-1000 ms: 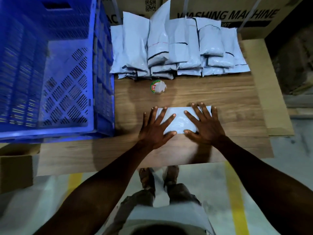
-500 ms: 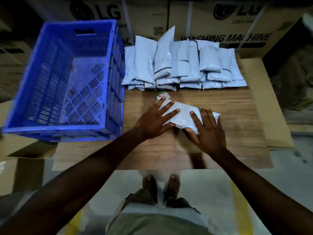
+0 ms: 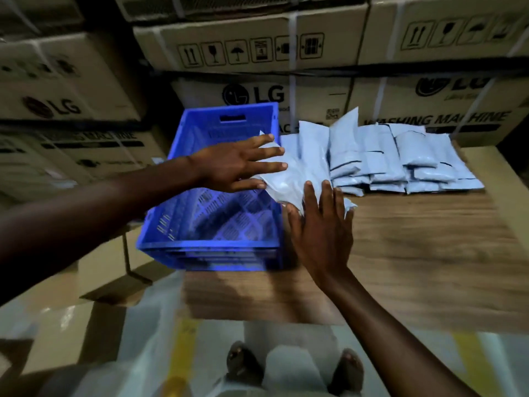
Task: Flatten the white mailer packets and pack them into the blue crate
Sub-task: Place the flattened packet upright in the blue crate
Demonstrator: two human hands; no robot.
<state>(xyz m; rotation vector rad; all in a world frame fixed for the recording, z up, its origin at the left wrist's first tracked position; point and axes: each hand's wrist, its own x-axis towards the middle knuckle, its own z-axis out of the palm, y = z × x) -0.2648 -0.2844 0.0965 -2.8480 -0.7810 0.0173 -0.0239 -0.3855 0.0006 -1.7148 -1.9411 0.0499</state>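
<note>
Nearest me, the person's right hand point(image 3: 320, 233) is spread flat, fingers straight, propping the near end of a white mailer packet point(image 3: 286, 179) from below and the side, right by the crate's right wall. A little further on, the left hand point(image 3: 237, 164) lies across the packet's upper face with its fingers straight and fanned, so the packet is sandwiched between two flat palms, not pinched. It hangs tilted over the right rim of the blue crate point(image 3: 211, 247), partly above the crate's open inside, clear of the wooden table point(image 3: 415, 253). To do this well, I'd say keep both palms flat so the packet does not puff up again, carry it fully inside the rim, and lay it level against a corner of the crate floor so later ones stack neatly. From here the crate floor looks bare, so this seems the first in. Beyond, the pile of mailer packets point(image 3: 386, 159) waits at the table's far edge, against the LG cartons point(image 3: 257, 93).
</note>
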